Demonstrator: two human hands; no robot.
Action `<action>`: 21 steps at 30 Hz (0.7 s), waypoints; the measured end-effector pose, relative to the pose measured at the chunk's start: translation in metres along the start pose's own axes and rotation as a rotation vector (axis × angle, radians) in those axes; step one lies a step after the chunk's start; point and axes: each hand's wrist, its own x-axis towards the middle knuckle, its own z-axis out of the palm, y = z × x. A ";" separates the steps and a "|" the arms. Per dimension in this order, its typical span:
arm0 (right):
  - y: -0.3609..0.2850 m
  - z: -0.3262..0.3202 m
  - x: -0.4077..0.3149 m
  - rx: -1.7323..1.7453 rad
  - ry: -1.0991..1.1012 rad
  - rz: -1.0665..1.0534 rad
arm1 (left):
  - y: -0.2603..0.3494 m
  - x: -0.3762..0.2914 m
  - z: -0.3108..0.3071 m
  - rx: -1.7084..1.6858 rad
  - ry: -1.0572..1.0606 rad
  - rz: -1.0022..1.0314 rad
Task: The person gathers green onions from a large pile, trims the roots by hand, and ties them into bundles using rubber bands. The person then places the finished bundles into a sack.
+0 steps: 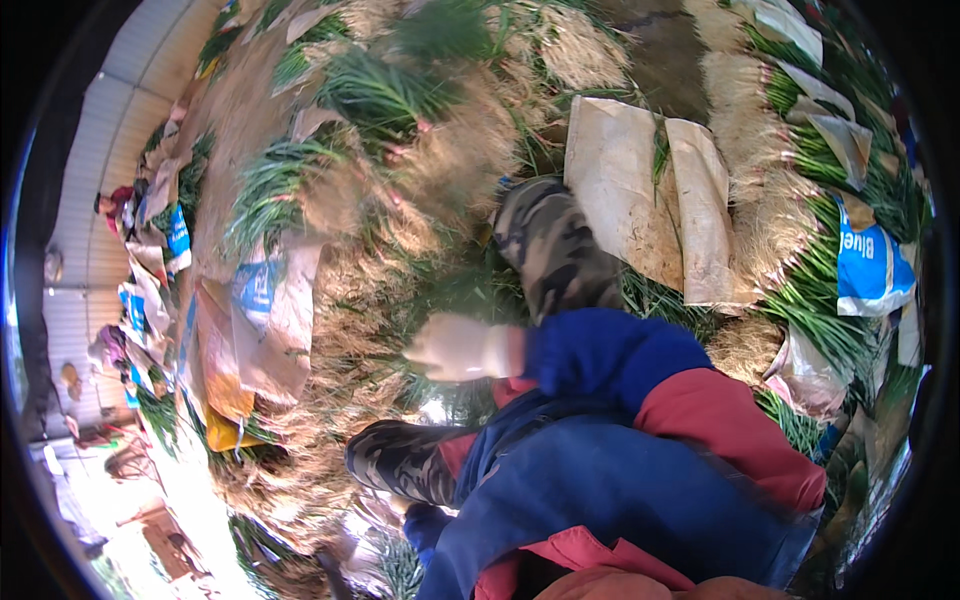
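Observation:
My right hand, in a pale glove, is blurred above a heap of green onions with dense straw-coloured roots. Its fingers look bent; whether they hold anything cannot be told. Blurred green leaves lie just beyond it, between my camouflage-covered knees. At the lower left, past the nearer knee, a small part of my left hand shows by the blue sleeve; its fingers are hidden. Loose bunches with pink stem bases and green leaves lie farther off.
A creased, soiled pale sheet lies beside my far knee. Rows of green onions run along the right, with a blue and white bag on them. More sacking lies at left. Two people are in the far left background.

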 end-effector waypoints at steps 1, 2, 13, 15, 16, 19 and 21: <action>0.004 -0.036 -0.020 0.143 0.289 -0.017 | 0.019 0.007 0.005 -0.065 0.022 0.071; 0.012 -0.075 -0.049 0.128 0.554 0.031 | 0.034 0.018 0.026 -0.121 0.012 0.131; 0.242 0.190 -0.513 1.127 1.546 1.824 | 0.228 -0.109 0.237 -0.042 -0.449 0.761; 0.261 0.208 -0.539 1.048 1.667 1.874 | 0.218 -0.128 0.264 -0.049 -0.518 0.711; 0.262 0.194 -0.531 1.174 1.810 1.838 | 0.215 -0.142 0.273 -0.028 -0.536 0.718; 0.270 0.162 -0.513 1.429 2.138 1.663 | 0.209 -0.169 0.297 -0.022 -0.604 0.701; 0.269 0.138 -0.485 1.540 2.182 1.501 | 0.209 -0.179 0.297 0.030 -0.610 0.708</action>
